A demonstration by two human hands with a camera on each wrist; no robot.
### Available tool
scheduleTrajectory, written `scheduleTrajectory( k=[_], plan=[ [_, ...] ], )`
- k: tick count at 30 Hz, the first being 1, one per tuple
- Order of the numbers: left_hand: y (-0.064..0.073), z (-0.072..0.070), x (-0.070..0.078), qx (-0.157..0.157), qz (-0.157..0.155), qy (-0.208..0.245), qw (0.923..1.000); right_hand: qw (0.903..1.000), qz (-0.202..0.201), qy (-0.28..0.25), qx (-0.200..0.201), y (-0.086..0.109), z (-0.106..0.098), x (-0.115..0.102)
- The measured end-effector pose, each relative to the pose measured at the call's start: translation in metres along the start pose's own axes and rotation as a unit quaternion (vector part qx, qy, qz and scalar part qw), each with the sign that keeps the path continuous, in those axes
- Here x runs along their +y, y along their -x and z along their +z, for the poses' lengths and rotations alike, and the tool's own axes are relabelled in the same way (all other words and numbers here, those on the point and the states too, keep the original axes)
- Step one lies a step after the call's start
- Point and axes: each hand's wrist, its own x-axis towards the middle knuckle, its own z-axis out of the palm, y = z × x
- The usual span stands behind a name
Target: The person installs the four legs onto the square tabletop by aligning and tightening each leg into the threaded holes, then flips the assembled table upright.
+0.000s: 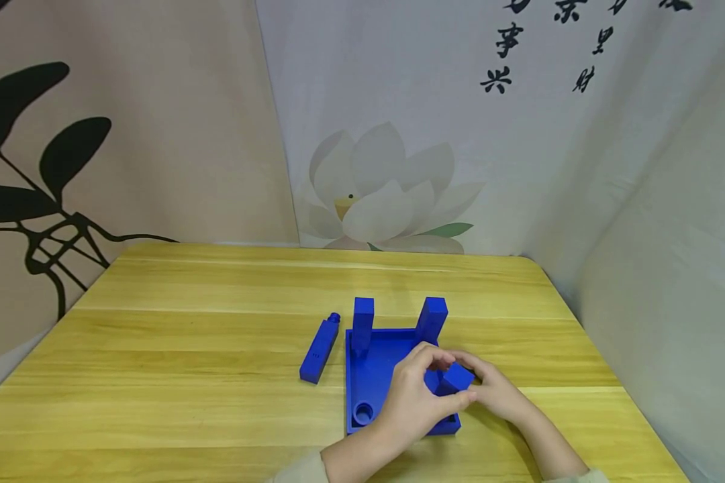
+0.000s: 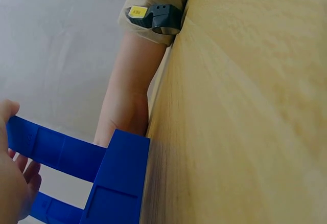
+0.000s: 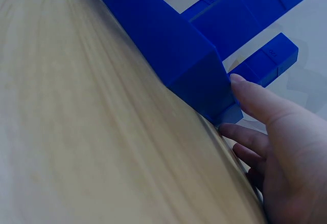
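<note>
A blue shallow square base [image 1: 348,376] with a raised rim lies on the wooden table, with a round socket [image 1: 363,413] showing at its near left corner. My left hand [image 1: 417,396] grips a blue square leg [image 1: 456,379] near its top; the leg stands at the base's near right corner. Its lower end is hidden in the head view. Along the base's right side, my right hand [image 3: 291,152] holds the edge, thumb on the rim and fingers low against the outer side. Two more blue legs, far left [image 1: 363,318] and far right [image 1: 433,315], stand at the back corners.
Left of the base lies a loose blue leg [image 1: 320,350] with a round peg at its far end. The wooden table [image 1: 187,362] reaches back to a printed curtain [image 1: 399,87]. Another curtain [image 1: 670,282] hangs along the right edge.
</note>
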Motion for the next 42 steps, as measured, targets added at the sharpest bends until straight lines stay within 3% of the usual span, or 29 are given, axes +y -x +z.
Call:
scheduleTrajectory(
  k=[7,14,21,31,42],
  plan=[
    [-0.0004,-0.0003,-0.0011,0.003,0.028,-0.001,0.9996,0.9999,0.008,0.001,0.006,-0.0008,0.0002,-0.0002],
    [-0.0001,-0.0005,-0.0002,-0.004,0.021,0.023,0.9995,0.9999,0.017,0.0,0.002,-0.0001,0.0006,-0.002],
    [-0.0021,-0.0016,-0.0009,-0.015,0.055,0.008,0.9984,0.9997,0.026,0.004,0.002,0.0,0.0004,-0.0051],
    [-0.0034,-0.0033,0.0,-0.035,0.06,-0.01,0.9976,0.9996,0.026,0.005,0.0,0.0004,-0.0011,-0.0044],
    [-0.0033,-0.0046,0.0029,-0.033,-0.003,0.019,0.9993,0.9987,0.043,0.023,0.013,0.0005,-0.0002,-0.0053]
  ],
)
